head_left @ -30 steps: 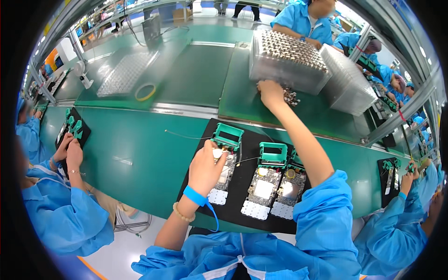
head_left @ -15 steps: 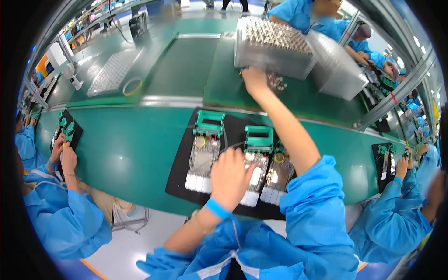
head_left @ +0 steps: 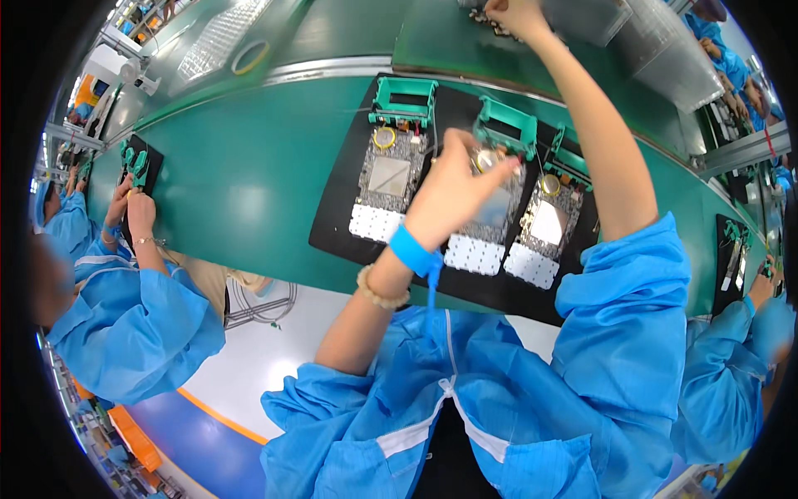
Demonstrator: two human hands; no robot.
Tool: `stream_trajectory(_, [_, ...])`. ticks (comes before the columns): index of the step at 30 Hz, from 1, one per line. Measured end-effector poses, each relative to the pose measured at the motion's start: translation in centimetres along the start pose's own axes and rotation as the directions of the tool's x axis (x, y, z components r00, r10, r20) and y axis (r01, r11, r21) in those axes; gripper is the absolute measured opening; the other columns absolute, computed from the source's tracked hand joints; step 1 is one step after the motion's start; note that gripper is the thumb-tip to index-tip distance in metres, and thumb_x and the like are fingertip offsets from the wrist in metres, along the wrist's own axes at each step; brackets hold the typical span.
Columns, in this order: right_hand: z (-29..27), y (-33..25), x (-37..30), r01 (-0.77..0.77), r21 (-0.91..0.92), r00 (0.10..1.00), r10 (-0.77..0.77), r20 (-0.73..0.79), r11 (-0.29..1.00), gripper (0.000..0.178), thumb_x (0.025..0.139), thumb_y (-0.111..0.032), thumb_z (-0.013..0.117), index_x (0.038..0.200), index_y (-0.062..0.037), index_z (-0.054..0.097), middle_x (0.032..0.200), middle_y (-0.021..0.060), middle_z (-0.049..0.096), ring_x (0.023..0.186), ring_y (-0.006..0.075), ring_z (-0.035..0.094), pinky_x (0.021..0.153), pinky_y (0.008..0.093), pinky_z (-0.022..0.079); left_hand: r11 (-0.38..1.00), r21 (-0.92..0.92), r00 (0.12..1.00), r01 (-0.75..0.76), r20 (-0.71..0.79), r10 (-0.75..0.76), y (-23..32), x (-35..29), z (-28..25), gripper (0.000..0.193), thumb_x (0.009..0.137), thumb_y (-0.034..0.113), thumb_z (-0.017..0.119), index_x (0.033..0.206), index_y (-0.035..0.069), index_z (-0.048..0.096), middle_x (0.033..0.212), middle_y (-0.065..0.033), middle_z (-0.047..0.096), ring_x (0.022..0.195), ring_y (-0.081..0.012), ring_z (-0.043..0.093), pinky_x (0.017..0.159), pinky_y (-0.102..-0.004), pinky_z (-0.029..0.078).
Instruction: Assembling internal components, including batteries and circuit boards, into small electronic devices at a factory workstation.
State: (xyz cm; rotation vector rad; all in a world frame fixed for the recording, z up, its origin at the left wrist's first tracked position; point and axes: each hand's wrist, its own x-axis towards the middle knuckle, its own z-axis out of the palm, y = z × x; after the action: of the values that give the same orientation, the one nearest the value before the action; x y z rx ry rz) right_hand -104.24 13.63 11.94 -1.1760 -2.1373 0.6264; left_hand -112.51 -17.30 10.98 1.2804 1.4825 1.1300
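Three circuit boards with white perforated lower ends lie side by side on a black mat (head_left: 341,220), each with a green plastic frame at its top. My left hand (head_left: 453,191) is over the middle board (head_left: 490,212), thumb and forefinger apart near its round yellow-rimmed part; its other fingers are partly hidden. The left board (head_left: 386,179) and the right board (head_left: 549,220) lie beside it. My right hand (head_left: 517,17) reaches far forward to a pile of small metallic parts (head_left: 490,23), fingertips drawn together; what they hold is too small to make out.
Near the pile stand clear plastic trays (head_left: 665,54). A yellow tape ring (head_left: 251,56) and a clear blister sheet (head_left: 220,37) lie at the far left. Co-workers in blue sit on both sides, one with hands (head_left: 137,208) at a similar mat. A metal post (head_left: 740,150) rises at right.
My view has tilted down, so the bench sits higher in the picture. The middle board and its green frame now stand angled, farther from the right board. My right hand is still at the small parts.
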Motion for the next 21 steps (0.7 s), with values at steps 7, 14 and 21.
stream_trajectory(7, [-5.3,-10.8,-12.4,0.036,0.416,0.99,-0.089,0.108,0.909,0.013,0.081,-0.004,0.06,0.091,0.0014,0.068,0.079,0.004,0.066,0.072,0.0072,0.058,0.063,0.021,0.045,0.863,-0.474,0.985,0.172,0.091,-0.147,-0.3,-0.1,-1.7,0.025,0.085,0.009,0.061,0.107,0.001,0.052,0.08,0.0019,0.058,0.071,-0.0026,0.051,0.057,-0.0187,0.039])
stream_trajectory(14, [-3.7,-8.4,-19.8,0.181,0.248,0.937,-0.243,0.25,0.952,0.013,0.084,-0.007,0.061,0.095,-0.0027,0.066,0.09,0.0019,0.066,0.083,0.0083,0.059,0.069,0.0213,0.044,0.941,-0.335,0.999,-0.05,-0.02,0.046,-0.5,1.4,-0.7,0.025,0.084,0.022,0.056,0.099,0.002,0.055,0.074,0.0003,0.049,0.067,-0.0059,0.043,0.057,-0.0233,0.037])
stream_trajectory(21, [-3.7,-10.3,-20.6,0.003,0.358,0.976,-0.08,0.202,0.934,0.013,0.081,-0.002,0.061,0.093,-0.0002,0.067,0.083,0.003,0.065,0.071,0.0067,0.056,0.062,0.0212,0.044,0.915,-0.385,0.992,-0.123,-0.051,0.112,-0.8,1.1,-0.6,0.02,0.08,0.007,0.056,0.098,-0.001,0.052,0.082,-0.0022,0.056,0.073,-0.0065,0.05,0.064,-0.0225,0.042])
